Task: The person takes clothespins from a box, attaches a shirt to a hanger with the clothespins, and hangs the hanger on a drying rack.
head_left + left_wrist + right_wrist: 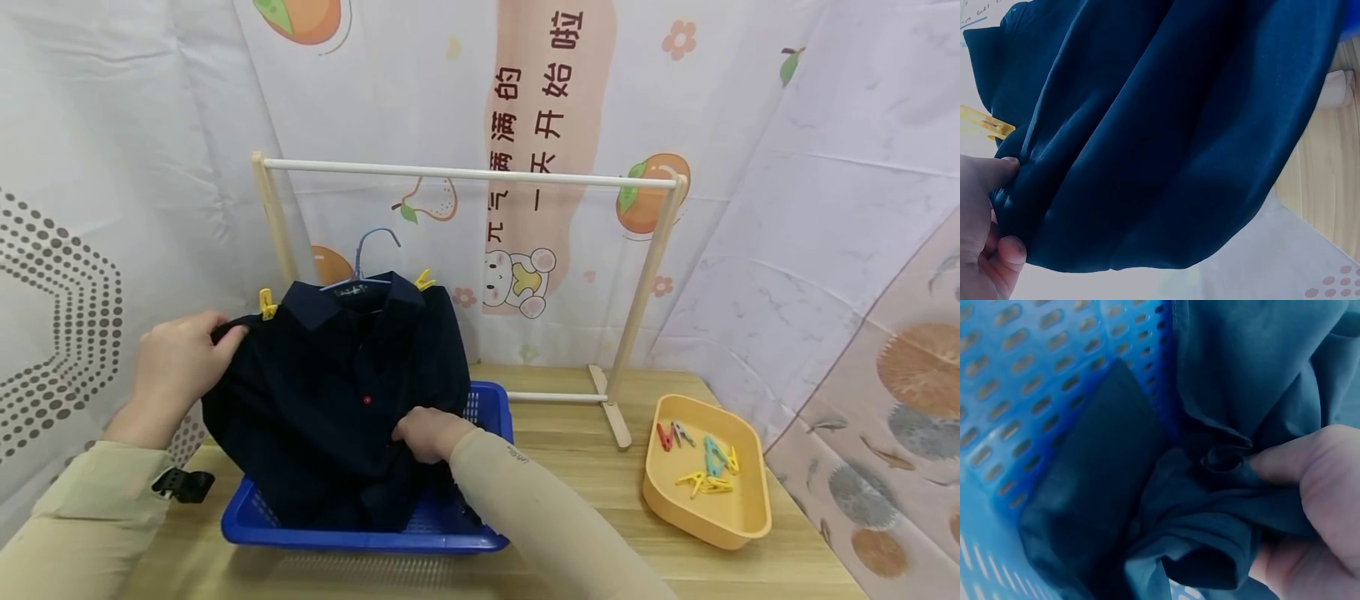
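Observation:
A dark navy button-up shirt [337,375] hangs on a blue hanger [360,258], its lower part bunched down in a blue basket [360,540]. Two yellow clothespins clip its shoulders, one clothespin [267,304] at the left and another clothespin [424,280] by the collar's right side. At the left shoulder and sleeve, my left hand [180,354] pinches the fabric between thumb and fingers; the sleeve drapes wide in the left wrist view. Lower on the front, my right hand [431,433] grips a gathered fold of cloth, close over the basket.
Behind the basket stands a rack with a white top rail [472,172] and wooden posts. A yellow tray [660,492] with several coloured clothespins [712,458] sits at the right of the wooden table [570,475]. Printed curtains hang behind and at both sides.

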A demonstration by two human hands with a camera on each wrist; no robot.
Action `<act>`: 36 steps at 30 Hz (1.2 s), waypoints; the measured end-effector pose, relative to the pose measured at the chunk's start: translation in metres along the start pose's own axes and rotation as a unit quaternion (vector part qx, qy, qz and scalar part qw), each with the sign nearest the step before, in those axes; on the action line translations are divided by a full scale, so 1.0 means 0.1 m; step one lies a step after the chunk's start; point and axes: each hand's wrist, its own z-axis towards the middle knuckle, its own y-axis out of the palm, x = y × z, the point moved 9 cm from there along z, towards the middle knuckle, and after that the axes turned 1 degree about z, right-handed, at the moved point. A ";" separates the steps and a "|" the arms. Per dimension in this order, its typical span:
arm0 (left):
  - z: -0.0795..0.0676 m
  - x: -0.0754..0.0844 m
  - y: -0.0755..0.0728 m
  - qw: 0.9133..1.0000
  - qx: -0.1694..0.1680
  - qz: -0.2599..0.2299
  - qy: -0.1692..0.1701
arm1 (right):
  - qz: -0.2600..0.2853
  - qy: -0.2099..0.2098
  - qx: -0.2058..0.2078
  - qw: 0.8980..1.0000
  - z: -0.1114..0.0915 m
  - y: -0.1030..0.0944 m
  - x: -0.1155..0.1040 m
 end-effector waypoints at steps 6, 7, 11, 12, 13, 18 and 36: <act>0.01 0.00 0.03 1.000 -0.011 0.003 -0.005 | -0.007 -0.014 0.011 1.000 -0.03 -0.06 0.04; 0.00 -0.01 0.03 1.000 -0.012 0.003 -0.006 | -0.005 -0.017 0.012 1.000 -0.03 -0.07 0.05; -0.01 -0.01 0.03 1.000 -0.008 0.002 -0.002 | 0.012 -0.027 0.023 0.999 -0.05 -0.15 0.06; -0.01 -0.01 0.02 1.000 -0.007 0.003 -0.001 | 0.016 -0.029 0.025 0.999 -0.06 -0.17 0.07; -0.01 -0.01 0.02 1.000 -0.007 0.003 -0.001 | 0.018 -0.030 0.028 0.999 -0.08 -0.20 0.07; 0.00 -0.01 0.01 1.000 -0.004 0.001 -0.001 | 0.017 -0.040 0.037 0.998 -0.12 -0.29 0.08; 0.00 0.02 -0.01 1.000 0.000 0.000 -0.005 | 0.018 -0.072 0.065 0.995 -0.27 -0.65 0.09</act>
